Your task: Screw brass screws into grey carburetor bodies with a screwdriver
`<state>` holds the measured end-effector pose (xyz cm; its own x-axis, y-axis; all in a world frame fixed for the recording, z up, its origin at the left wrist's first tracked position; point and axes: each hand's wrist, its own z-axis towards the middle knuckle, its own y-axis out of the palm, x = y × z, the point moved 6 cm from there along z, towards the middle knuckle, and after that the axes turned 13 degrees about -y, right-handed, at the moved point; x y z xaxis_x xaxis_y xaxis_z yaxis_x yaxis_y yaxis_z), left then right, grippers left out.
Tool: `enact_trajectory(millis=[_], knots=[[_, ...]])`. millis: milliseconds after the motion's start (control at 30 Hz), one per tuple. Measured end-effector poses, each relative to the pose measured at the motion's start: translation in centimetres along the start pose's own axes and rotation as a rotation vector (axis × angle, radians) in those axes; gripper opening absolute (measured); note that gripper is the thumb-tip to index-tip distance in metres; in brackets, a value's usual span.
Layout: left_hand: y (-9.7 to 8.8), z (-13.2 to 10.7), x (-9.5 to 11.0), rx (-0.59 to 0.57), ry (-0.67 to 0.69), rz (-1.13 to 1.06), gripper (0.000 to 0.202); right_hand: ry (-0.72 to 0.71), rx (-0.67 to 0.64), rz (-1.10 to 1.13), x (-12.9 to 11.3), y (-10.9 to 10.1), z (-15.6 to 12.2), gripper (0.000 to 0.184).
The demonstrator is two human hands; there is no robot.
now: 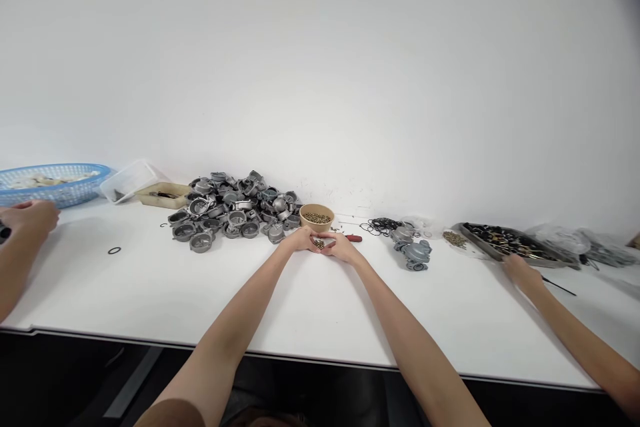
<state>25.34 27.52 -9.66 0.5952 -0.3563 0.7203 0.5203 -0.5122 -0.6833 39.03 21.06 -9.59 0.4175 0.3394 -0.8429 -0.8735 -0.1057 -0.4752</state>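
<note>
My left hand [303, 239] and my right hand [342, 248] rest on the white table, curved toward each other around a small heap of tiny brass-coloured screws or similar parts [319, 244]. Their fingertips meet or nearly meet on the far side of the heap. Both hands look open and cupped, with the heap lying between them rather than gripped. Just behind stands a tan bowl [318, 227], partly filled with the same kind of small parts. A red-handled tool [354, 238] lies right of my right hand, its other end hidden.
Grey metal housings [235, 207] are piled at left. Black rings [383, 225], a grey assembly [417, 253] and a metal tray [493, 252] of parts lie rightward. Other people's hands are at the far left [33, 217] and by the tray [523, 273]. A blue basket [75, 197] stands left.
</note>
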Motion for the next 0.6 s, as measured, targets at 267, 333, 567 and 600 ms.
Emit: enact_trajectory(millis=[267, 333, 567, 600], knots=[[-0.09, -0.83, 0.15, 0.059, 0.013, -0.042, 0.053, 0.002, 0.01, 0.027, 0.44, -0.07, 0.08, 0.06], [-0.1, -0.95, 0.09, 0.081, 0.017, -0.048, 0.048, -0.017, 0.022, 0.036, 0.53, -0.03, 0.11, 0.056], [-0.12, -0.93, -0.17, 0.133, 0.008, -0.047, 0.043, -0.027, 0.059, -0.003, 0.11, 0.1, -0.21, 0.047], [-0.11, -0.89, -0.21, 0.138, 0.006, -0.047, 0.042, -0.013, 0.059, -0.013, 0.1, 0.07, -0.31, 0.046]])
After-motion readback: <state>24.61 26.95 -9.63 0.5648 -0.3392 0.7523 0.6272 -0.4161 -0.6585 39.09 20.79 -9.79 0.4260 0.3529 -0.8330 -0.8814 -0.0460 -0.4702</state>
